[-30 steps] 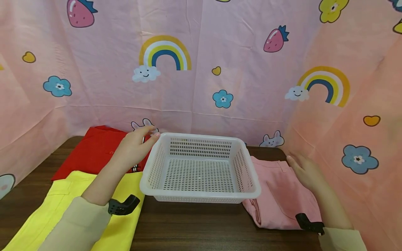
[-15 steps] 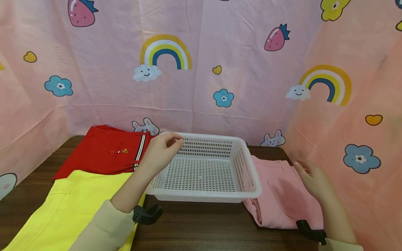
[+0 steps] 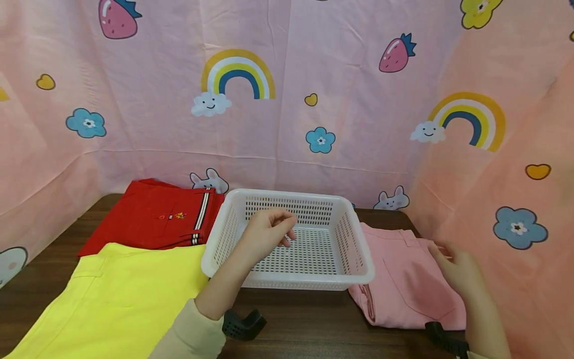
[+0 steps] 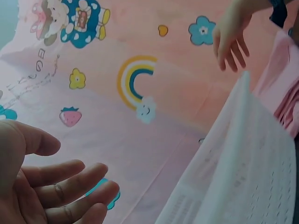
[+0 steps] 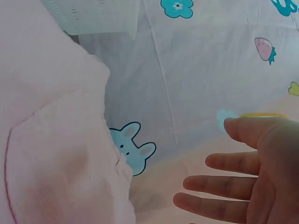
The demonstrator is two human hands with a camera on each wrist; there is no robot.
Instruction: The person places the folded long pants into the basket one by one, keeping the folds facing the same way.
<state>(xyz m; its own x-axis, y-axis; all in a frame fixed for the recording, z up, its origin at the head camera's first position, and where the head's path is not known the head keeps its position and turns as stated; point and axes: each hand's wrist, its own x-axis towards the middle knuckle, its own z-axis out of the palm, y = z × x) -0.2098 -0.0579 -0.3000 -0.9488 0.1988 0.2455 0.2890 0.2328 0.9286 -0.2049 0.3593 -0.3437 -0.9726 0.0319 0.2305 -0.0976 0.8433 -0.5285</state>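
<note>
A white perforated plastic basket [image 3: 354, 239] stands in the middle of the dark wooden table [image 3: 296, 319]. My left hand [image 3: 269, 232] hovers over the basket's inside, fingers loosely curled, holding nothing; in the left wrist view the left hand [image 4: 46, 191] shows relaxed fingers beside the basket [image 4: 243, 177]. Folded pink trousers [image 3: 403, 284] lie right of the basket, partly under its corner. My right hand [image 3: 457, 267] hangs just over their right edge, fingers straight; the right wrist view shows the right hand [image 5: 243, 182] open beside the pink trousers [image 5: 51, 140].
Folded red trousers [image 3: 157, 217] with a striped band lie at the back left. Yellow trousers [image 3: 116, 299] lie in front of them at the near left. A pink printed cloth backdrop [image 3: 314, 99] hangs close behind and along both sides of the table.
My left hand has moved right, from the basket's back left corner to above its inside. The right hand has drawn back toward me along the pink trousers' right edge.
</note>
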